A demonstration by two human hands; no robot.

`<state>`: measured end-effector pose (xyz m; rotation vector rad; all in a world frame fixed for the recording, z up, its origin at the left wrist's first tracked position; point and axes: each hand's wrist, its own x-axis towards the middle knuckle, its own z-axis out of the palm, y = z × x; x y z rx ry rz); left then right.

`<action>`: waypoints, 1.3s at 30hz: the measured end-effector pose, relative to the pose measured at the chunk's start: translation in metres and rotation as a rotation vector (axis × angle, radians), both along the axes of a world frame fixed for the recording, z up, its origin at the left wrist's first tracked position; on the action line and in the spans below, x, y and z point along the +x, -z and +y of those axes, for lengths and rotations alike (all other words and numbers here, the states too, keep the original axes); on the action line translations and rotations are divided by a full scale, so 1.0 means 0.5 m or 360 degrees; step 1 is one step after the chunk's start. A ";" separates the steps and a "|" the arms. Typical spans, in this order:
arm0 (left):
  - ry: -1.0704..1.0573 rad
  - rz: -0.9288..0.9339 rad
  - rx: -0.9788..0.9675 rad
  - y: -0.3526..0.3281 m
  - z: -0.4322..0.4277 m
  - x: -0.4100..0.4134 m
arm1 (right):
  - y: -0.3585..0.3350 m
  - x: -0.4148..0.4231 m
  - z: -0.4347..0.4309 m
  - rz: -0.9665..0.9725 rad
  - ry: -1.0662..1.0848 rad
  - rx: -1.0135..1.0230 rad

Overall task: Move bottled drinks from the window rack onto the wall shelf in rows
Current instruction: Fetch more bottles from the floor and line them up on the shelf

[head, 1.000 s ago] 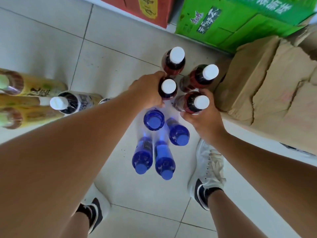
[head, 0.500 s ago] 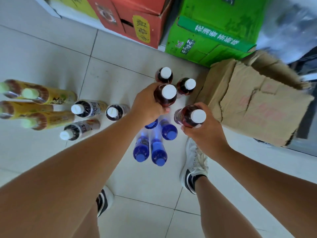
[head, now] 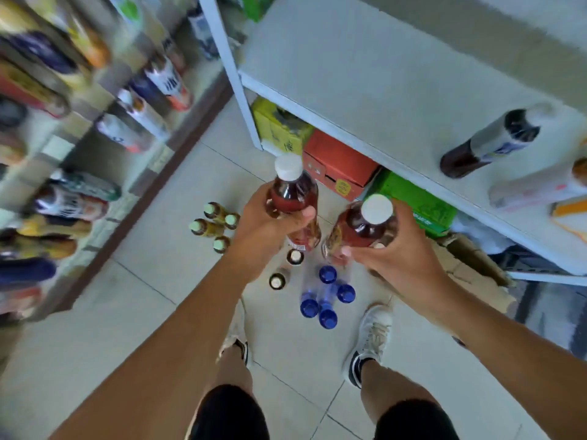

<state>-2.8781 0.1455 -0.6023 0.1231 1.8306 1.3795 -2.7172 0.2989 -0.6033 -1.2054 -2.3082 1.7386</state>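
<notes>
My left hand (head: 270, 222) grips a dark red drink bottle with a white cap (head: 290, 187), held up above the floor. My right hand (head: 403, 258) grips a second white-capped red bottle (head: 368, 223) beside it. Both are level with the front edge of the white wall shelf (head: 365, 81), which fills the upper right. One dark bottle (head: 489, 141) lies on that shelf at the right. On the floor below stand several blue-capped bottles (head: 327, 293), two white-capped dark bottles (head: 282, 271) and several yellow tea bottles (head: 212, 227).
A blurred rack of mixed drink bottles (head: 95, 122) runs down the left. Yellow (head: 279, 128), red (head: 340, 166) and green (head: 413, 201) cartons sit under the shelf, with a brown cardboard box (head: 470, 268) at the right. My two shoes (head: 368, 341) stand on the tiled floor.
Both hands have lifted their bottles up from the floor group. The view has risen and swung up, bringing the wall shelf and the left rack into sight.
</notes>
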 end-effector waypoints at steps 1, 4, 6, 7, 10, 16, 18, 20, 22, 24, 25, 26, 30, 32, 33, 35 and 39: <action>-0.0038 0.0002 0.0046 -0.058 -0.021 -0.014 | -0.048 -0.025 -0.007 0.0068 0.0005 -0.0048; -0.0239 0.0088 0.0165 -0.228 -0.077 -0.045 | -0.184 -0.100 -0.023 0.0243 -0.0077 -0.0201; -0.0420 0.0108 0.0244 -0.330 -0.110 -0.057 | -0.270 -0.149 -0.035 0.0372 -0.0166 -0.0311; -0.0517 0.0108 0.0267 -0.378 -0.124 -0.061 | -0.316 -0.174 -0.044 0.0422 -0.0216 -0.0379; -0.0765 0.0127 0.0347 -0.499 -0.160 -0.070 | -0.440 -0.242 -0.073 0.0557 -0.0429 -0.0537; -0.1128 0.0027 0.0711 -0.713 -0.194 -0.080 | -0.646 -0.338 -0.118 0.0743 -0.0646 -0.0738; -0.1204 0.0071 0.0796 -0.771 -0.201 -0.084 | -0.707 -0.353 -0.129 0.0756 -0.0711 -0.0797; -0.1257 0.0156 0.0805 -0.819 -0.209 -0.087 | -0.761 -0.363 -0.140 0.0758 -0.0749 -0.0854; -0.1304 0.0224 0.0756 -0.859 -0.217 -0.086 | -0.808 -0.372 -0.155 0.0759 -0.0780 -0.0961; -0.1348 0.0266 0.0690 -0.892 -0.225 -0.084 | -0.852 -0.381 -0.175 0.0694 -0.0793 -0.1111; -0.1368 0.0279 0.0661 -0.904 -0.230 -0.085 | -0.870 -0.387 -0.187 0.0649 -0.0799 -0.1168; -0.1381 0.0285 0.0644 -0.915 -0.235 -0.089 | -0.885 -0.395 -0.199 0.0614 -0.0801 -0.1204; -0.1434 0.0253 0.0717 -0.951 -0.274 -0.144 | -0.944 -0.450 -0.252 0.0476 -0.0823 -0.1320; -0.1404 0.0232 0.0757 -0.971 -0.306 -0.194 | -0.973 -0.501 -0.281 0.0476 -0.0853 -0.1314; -0.1373 0.0229 0.0782 -0.983 -0.324 -0.220 | -0.989 -0.528 -0.297 0.0494 -0.0865 -0.1311; -0.1290 0.0249 0.0817 -1.008 -0.367 -0.277 | -1.021 -0.588 -0.331 0.0538 -0.0895 -0.1312; -0.1125 0.0415 0.0765 -1.054 -0.450 -0.381 | -1.074 -0.707 -0.399 0.0623 -0.0903 -0.1304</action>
